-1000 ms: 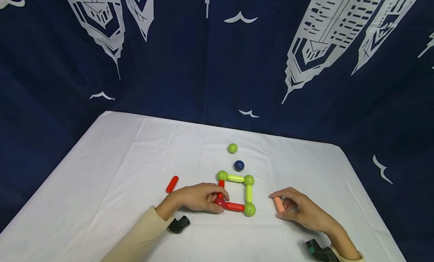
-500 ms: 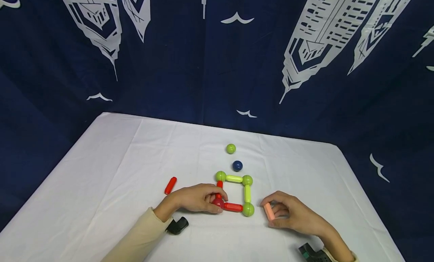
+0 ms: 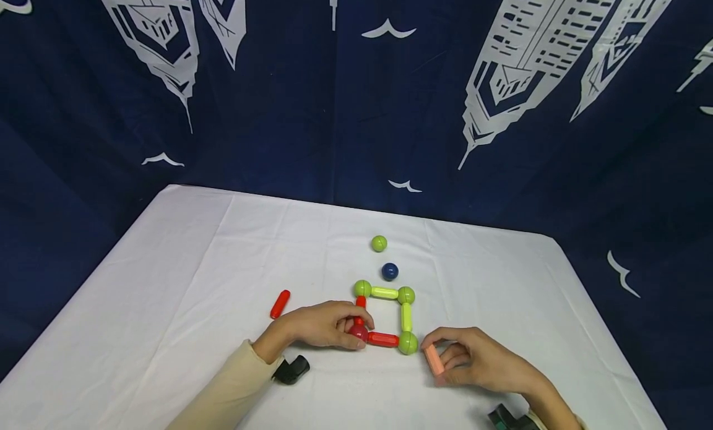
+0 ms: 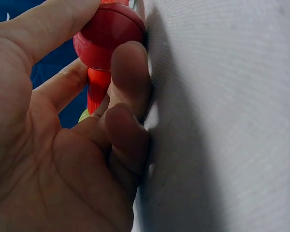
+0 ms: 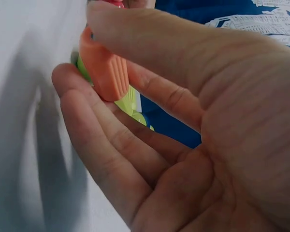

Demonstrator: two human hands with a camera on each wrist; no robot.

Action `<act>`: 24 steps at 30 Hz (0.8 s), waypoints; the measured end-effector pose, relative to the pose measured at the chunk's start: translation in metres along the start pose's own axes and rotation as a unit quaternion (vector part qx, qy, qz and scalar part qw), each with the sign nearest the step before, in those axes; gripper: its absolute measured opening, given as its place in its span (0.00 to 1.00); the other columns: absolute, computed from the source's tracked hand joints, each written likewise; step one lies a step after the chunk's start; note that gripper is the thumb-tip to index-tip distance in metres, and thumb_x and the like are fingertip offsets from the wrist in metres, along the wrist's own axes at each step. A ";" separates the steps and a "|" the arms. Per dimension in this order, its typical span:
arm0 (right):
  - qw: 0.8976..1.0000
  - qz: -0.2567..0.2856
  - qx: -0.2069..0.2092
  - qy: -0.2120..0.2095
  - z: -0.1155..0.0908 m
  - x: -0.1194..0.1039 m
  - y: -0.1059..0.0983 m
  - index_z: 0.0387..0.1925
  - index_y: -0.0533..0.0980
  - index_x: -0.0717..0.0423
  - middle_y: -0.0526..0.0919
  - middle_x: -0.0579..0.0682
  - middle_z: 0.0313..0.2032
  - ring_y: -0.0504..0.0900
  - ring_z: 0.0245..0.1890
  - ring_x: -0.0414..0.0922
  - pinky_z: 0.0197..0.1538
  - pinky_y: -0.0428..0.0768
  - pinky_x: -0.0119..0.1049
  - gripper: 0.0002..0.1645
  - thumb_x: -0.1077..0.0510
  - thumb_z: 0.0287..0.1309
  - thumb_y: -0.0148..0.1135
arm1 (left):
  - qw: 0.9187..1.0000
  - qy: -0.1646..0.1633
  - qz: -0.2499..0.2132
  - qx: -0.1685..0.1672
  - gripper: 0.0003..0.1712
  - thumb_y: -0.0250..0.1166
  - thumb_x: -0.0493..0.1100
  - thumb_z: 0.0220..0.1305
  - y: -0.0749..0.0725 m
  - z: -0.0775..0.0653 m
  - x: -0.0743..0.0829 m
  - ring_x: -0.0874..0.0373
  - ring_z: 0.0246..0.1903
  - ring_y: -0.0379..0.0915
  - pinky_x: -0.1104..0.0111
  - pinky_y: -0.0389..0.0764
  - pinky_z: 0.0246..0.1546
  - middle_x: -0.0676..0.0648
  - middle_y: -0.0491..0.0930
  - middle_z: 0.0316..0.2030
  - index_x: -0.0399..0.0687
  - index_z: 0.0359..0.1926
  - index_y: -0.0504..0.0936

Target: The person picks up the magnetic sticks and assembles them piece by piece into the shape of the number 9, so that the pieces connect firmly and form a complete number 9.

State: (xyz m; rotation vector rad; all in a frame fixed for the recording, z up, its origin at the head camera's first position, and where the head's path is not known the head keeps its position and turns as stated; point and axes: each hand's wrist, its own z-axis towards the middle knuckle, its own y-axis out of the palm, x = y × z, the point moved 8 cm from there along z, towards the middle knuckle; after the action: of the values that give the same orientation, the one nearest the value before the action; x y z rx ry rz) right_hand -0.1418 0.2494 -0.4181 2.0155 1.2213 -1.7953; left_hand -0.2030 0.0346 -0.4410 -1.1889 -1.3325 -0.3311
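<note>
On the white cloth lies a square of rods and balls. My left hand [image 3: 325, 323] grips the red ball [image 4: 108, 36] at its near left corner, thumb and fingers around it. Two red rods [image 3: 383, 339] run from that ball. Two yellow-green rods [image 3: 406, 317] and green balls [image 3: 408, 343] make up the other sides and corners. My right hand [image 3: 481, 361] pinches an orange rod [image 5: 104, 67] by its ends between thumb and index finger. That rod is just right of the near right green ball, tilted and close over the cloth.
A loose red rod [image 3: 280, 304] lies left of the square, beyond my left wrist. Behind the square sit a dark blue ball [image 3: 390, 271] and a green ball [image 3: 379, 243]. A navy curtain [image 3: 289, 108] with white prints hangs behind the table [image 3: 223, 257].
My right hand has moved left and toward me with the orange rod, nearing the square's near right corner. The left hand keeps its grip on the red ball. The view shifted slightly.
</note>
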 end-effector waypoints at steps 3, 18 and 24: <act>1.000 0.004 -0.009 -0.005 0.001 -0.002 0.004 0.56 0.76 0.58 0.80 0.62 0.50 0.86 0.40 0.41 0.46 0.85 0.36 0.30 0.58 0.52 0.76 | 1.000 0.001 0.003 0.000 0.18 0.71 0.47 0.63 0.000 0.000 -0.001 0.64 0.30 0.68 0.75 0.70 0.32 0.53 0.73 0.32 0.58 0.53 0.81; 0.999 -0.026 0.000 -0.022 0.010 -0.016 0.033 0.54 0.76 0.56 0.83 0.53 0.44 0.85 0.35 0.37 0.42 0.85 0.33 0.27 0.53 0.54 0.75 | 1.000 0.001 -0.001 0.000 0.18 0.71 0.46 0.63 0.000 0.002 -0.003 0.65 0.26 0.67 0.75 0.67 0.29 0.54 0.72 0.27 0.58 0.53 0.81; 0.998 -0.054 0.031 -0.007 0.010 -0.015 0.031 0.54 0.75 0.54 0.82 0.55 0.45 0.86 0.35 0.37 0.42 0.84 0.32 0.28 0.51 0.54 0.76 | 1.000 0.003 0.001 0.000 0.17 0.71 0.47 0.63 -0.001 0.002 -0.002 0.65 0.26 0.67 0.75 0.67 0.29 0.54 0.72 0.28 0.59 0.52 0.81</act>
State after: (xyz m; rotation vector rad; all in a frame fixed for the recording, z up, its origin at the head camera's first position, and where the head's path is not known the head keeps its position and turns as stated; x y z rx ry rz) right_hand -0.1278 0.2161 -0.4191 2.0028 1.3094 -1.9152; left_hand -0.2051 0.0350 -0.4423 -1.1880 -1.3272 -0.3324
